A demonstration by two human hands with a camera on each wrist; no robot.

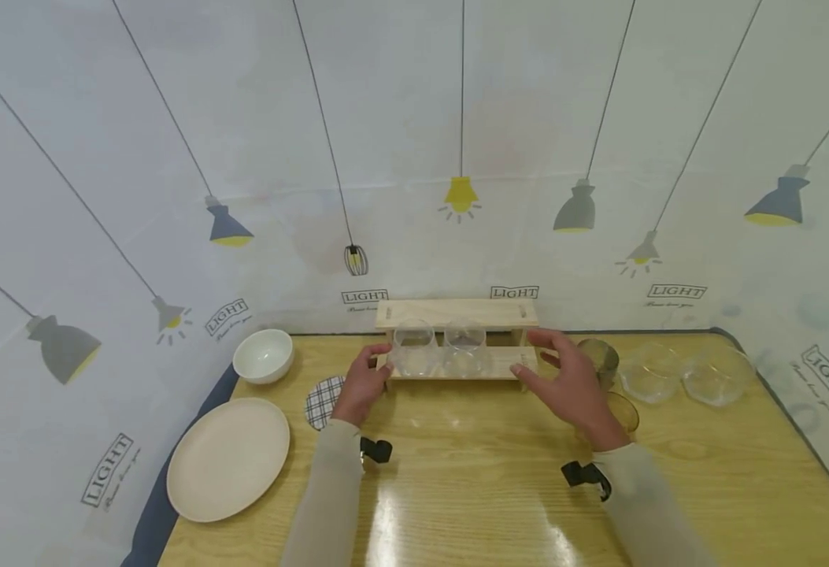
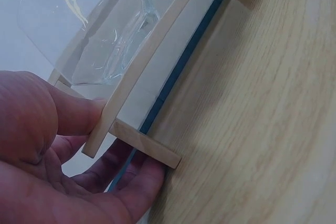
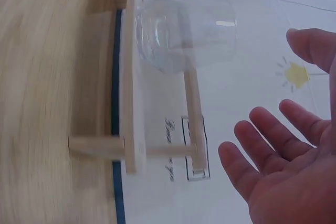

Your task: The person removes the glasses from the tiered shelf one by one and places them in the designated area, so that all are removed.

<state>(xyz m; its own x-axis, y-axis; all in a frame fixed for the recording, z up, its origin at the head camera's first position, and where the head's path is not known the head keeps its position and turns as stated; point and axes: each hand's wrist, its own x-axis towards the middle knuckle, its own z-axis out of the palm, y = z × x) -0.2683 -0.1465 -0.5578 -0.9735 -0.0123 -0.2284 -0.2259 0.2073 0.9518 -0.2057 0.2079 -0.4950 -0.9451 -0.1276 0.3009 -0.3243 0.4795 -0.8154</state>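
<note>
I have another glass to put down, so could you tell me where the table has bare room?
Bare wood lies in front of the wooden rack, between the cream plate and both sleeves. Right of the rack it is crowded with clear glass bowls.

Glasses [image 1: 441, 347] on rack [image 1: 457, 313]

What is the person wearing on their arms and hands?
Both hands, left hand and right hand, are bare. Long pale beige sleeves cover both arms to the wrists. A small black camera mount is strapped at each wrist.
</note>
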